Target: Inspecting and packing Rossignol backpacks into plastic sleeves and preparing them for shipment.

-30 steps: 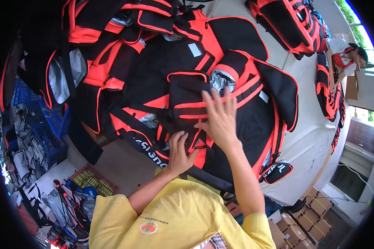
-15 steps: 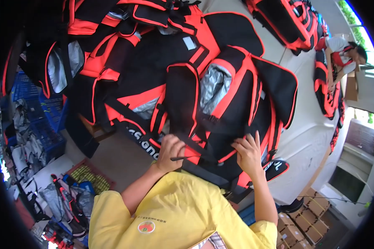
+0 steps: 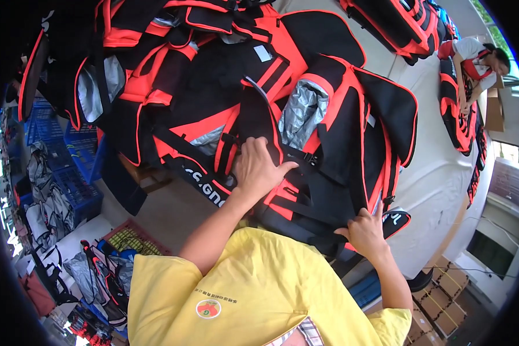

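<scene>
In front of me lies a black bag [image 3: 338,144] with orange-red trim, its crumpled silver lining [image 3: 304,112] showing at an opening. My left hand [image 3: 259,167] is closed on the lower part of a narrow black flap [image 3: 258,115] with orange-red edging, its thumb stretched to the right. The flap is bent up and seen nearly edge-on. At the bag's lower right edge is my right hand [image 3: 364,230], fingers curled over the trimmed black fabric and thumb pointing left. Between the hands runs a black strap [image 3: 305,210].
More black and orange-red bags [image 3: 213,75] are heaped behind and to the left. A pale covered table [image 3: 438,190] extends rightward, where another person [image 3: 473,66] handles similar bags. Blue crates [image 3: 75,184] stand at left; cardboard boxes [image 3: 450,282] are stacked at lower right.
My left hand has moved up and forward onto the flap, which has tipped up on edge. The thin dark item it pinched no longer shows. My right hand has shifted right and nearer.
</scene>
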{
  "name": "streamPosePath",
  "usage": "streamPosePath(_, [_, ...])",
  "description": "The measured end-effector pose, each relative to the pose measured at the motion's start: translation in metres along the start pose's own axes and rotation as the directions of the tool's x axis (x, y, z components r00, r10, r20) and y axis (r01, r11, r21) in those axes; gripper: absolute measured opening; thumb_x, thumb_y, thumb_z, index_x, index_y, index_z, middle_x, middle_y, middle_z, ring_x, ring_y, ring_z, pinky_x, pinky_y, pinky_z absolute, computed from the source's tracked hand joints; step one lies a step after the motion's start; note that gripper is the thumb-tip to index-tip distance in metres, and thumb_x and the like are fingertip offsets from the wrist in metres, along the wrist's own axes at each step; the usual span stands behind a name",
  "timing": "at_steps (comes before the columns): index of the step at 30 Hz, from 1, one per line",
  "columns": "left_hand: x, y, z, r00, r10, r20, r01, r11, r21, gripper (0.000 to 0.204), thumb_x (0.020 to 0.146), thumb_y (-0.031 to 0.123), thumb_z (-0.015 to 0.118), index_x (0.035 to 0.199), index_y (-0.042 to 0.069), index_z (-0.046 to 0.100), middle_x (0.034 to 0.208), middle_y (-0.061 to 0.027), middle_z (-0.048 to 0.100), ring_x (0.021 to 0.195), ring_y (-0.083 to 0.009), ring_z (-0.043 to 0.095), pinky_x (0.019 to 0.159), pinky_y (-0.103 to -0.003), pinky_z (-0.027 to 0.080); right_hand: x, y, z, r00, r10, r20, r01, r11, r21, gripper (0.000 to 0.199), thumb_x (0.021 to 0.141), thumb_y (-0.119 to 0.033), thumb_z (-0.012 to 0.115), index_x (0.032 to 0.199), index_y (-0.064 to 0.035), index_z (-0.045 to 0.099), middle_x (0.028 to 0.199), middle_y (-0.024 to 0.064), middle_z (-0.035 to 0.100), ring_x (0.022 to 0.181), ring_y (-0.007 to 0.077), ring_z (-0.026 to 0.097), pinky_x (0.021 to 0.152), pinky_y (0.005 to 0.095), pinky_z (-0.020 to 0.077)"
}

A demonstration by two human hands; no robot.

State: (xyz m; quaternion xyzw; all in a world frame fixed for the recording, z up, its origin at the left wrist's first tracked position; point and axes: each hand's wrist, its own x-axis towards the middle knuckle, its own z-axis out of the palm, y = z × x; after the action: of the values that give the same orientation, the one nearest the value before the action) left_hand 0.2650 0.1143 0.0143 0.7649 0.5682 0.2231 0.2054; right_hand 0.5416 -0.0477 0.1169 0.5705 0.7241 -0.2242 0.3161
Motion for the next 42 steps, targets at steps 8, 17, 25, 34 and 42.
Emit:
streamPosePath(8, [-0.034, -0.027, 0.01, 0.926, -0.378, 0.018, 0.362, 0.871, -0.333, 0.041, 0.086, 0.012, 0.068, 0.118, -0.008, 0.055, 0.1, -0.0318, 0.07, 0.096, -0.0518, 0.07, 0.084, -0.057, 0.056, 0.161, -0.09, -0.068, 0.661, 0.14, -0.737, 0.213, 0.907, 0.364, 0.064, 0.083, -0.04, 0.086, 0.133, -0.0052, 0.067, 0.117, 0.0113, 0.07, 0.11, 0.028, 0.066, 0.104, 0.055, 0.0478])
streamPosePath(17, [-0.094, -0.064, 0.017, 0.717, -0.673, 0.181, 0.549, 0.387, -0.741, 0.042, 0.093, 0.006, 0.064, 0.131, -0.008, 0.057, 0.115, -0.0208, 0.073, 0.103, -0.027, 0.073, 0.088, -0.037, 0.057, 0.085, -0.044, -0.038, 0.53, 0.592, -0.607, 0.03, 0.702, 0.712, 0.032, 0.093, -0.021, 0.076, 0.119, -0.0037, 0.073, 0.097, 0.0192, 0.072, 0.087, 0.041, 0.067, 0.08, 0.0522, 0.0533])
streamPosePath(25, [-0.069, -0.067, -0.012, 0.788, -0.521, 0.328, 0.544, 0.339, -0.768, 0.042, 0.109, 0.017, 0.058, 0.143, -0.006, 0.049, 0.121, -0.013, 0.067, 0.096, -0.0162, 0.069, 0.075, -0.028, 0.059, 0.013, -0.033, -0.013, 0.773, 0.554, -0.309, -0.509, 0.832, 0.219, 0.059, 0.09, -0.045, 0.083, 0.129, -0.0019, 0.071, 0.122, 0.0188, 0.073, 0.124, 0.0386, 0.065, 0.102, 0.0496, 0.0515])
streamPosePath(34, [-0.047, -0.084, -0.028, 0.769, -0.549, 0.327, 0.595, 0.428, -0.68, 0.036, 0.111, 0.022, 0.059, 0.134, -0.005, 0.056, 0.106, -0.0092, 0.067, 0.086, -0.0137, 0.068, 0.068, -0.028, 0.06, 0.177, -0.077, -0.058, 0.891, 0.196, -0.409, 0.058, 0.846, 0.53, 0.038, 0.091, -0.022, 0.08, 0.125, -0.007, 0.071, 0.102, 0.0168, 0.074, 0.099, 0.0364, 0.072, 0.092, 0.0453, 0.0557])
streamPosePath(42, [-0.058, -0.111, -0.026, 0.897, -0.387, 0.211, 0.434, 0.691, -0.577, 0.026, 0.109, 0.016, 0.061, 0.127, -0.003, 0.059, 0.106, -0.0151, 0.07, 0.092, -0.0222, 0.069, 0.082, -0.037, 0.055, 0.045, 0.007, 0.021, 0.499, 0.843, -0.201, -0.384, 0.423, 0.821, 0.027, 0.108, -0.012, 0.062, 0.132, -0.0008, 0.067, 0.104, 0.0149, 0.072, 0.086, 0.0237, 0.069, 0.079, 0.0365, 0.0561])
